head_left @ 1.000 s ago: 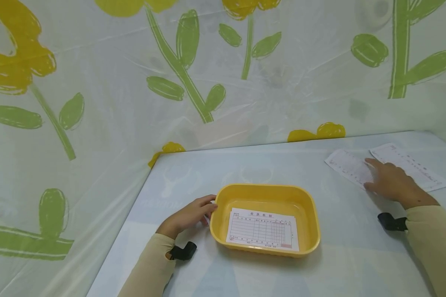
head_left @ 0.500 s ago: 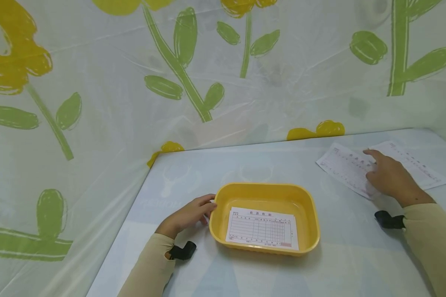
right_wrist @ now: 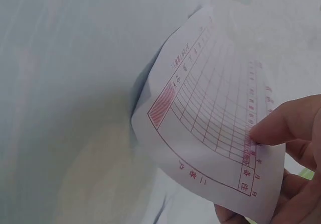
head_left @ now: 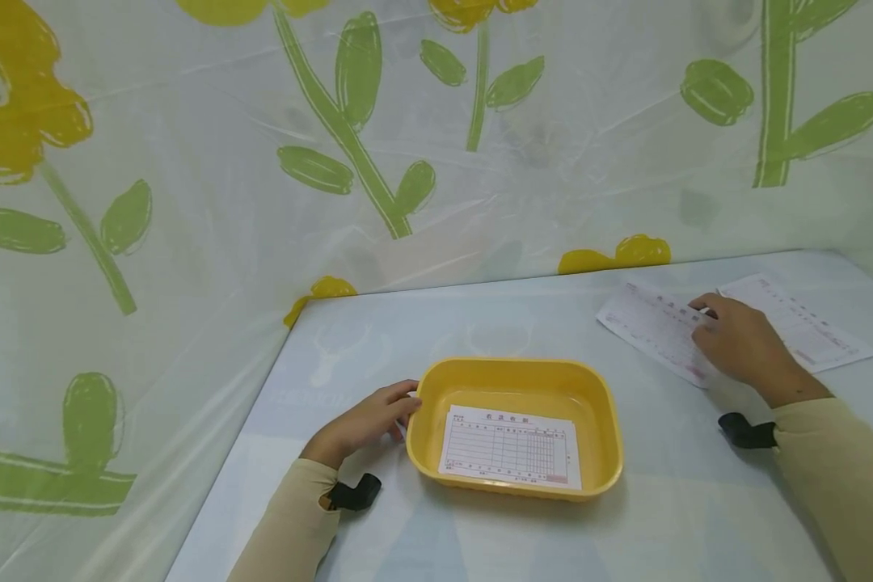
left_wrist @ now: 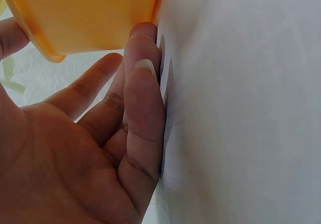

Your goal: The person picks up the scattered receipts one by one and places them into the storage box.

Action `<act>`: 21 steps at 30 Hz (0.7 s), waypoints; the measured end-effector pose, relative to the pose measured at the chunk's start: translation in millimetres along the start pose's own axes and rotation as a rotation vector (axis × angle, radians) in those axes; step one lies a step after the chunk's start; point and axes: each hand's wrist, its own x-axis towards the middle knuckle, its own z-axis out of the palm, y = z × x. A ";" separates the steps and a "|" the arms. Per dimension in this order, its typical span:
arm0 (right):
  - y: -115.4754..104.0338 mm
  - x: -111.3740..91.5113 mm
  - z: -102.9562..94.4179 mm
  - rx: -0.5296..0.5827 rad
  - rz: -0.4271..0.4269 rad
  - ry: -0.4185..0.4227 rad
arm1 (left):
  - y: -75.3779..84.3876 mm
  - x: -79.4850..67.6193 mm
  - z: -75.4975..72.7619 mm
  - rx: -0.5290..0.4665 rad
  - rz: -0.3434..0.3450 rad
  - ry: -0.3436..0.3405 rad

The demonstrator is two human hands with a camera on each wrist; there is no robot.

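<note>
My left hand (head_left: 367,420) is at the left end of a yellow plastic tray (head_left: 602,380). In the left wrist view its thumb lies on the tray's rim, and the other fingers rest low on the table beside the outer wall. Printed receipt slips (head_left: 509,449) lie in the tray. At the right, my right hand (head_left: 745,339) pinches a receipt slip (head_left: 651,327) between thumb and fingers. The right wrist view shows that receipt slip (right_wrist: 205,113) bent and lifted at the held side, its far edge near the table. Some fingertips are hidden behind the paper.
Another receipt slip (head_left: 818,327) lies flat just right of my right hand. The pale table (head_left: 669,517) meets a hanging sheet (head_left: 516,202) with flower prints along its back and left edges.
The held receipt slip has slid left, away from the other slip, with my right hand moving a little left too. My left hand and the tray stay in place.
</note>
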 end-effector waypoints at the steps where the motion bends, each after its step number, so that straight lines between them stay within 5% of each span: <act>1: -1.9 -0.7 1.1 0.006 0.003 0.008 | -0.5 0.0 0.5 -0.004 0.000 -0.001; 21: -41.1 -16.3 4.4 0.129 -0.114 0.188 | 3.3 0.6 -2.1 0.018 -0.018 -0.002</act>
